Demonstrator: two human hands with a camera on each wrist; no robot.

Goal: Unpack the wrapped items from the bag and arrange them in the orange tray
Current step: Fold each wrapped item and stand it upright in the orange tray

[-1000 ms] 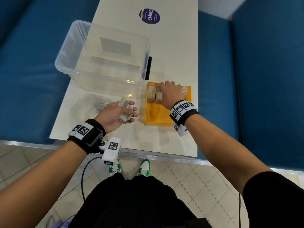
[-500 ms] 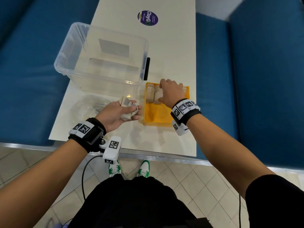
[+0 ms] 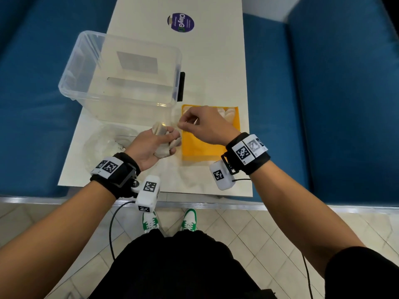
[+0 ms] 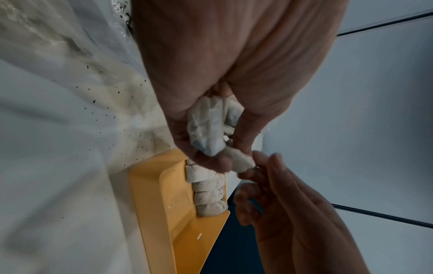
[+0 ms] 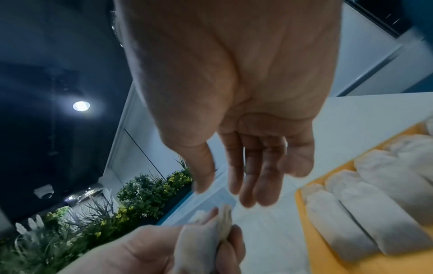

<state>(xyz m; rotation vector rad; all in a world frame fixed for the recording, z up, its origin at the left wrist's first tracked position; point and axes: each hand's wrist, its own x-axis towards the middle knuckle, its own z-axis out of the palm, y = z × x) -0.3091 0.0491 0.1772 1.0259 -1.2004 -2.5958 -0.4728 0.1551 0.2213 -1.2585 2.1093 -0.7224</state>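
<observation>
My left hand grips a few pale wrapped items just left of the orange tray; they show between thumb and fingers in the left wrist view. My right hand hovers over the tray's left edge with fingers loosely extended toward those items, holding nothing. Several wrapped items lie side by side along the tray's far end. The crumpled clear bag lies on the table left of my left hand.
A big clear plastic bin stands behind the bag and tray, with a black handle on its right side. A purple sticker marks the far table. Blue seats flank the white table.
My right hand has lifted off the items in the tray and moved left toward my left hand. The left hand has raised its items slightly toward the tray.
</observation>
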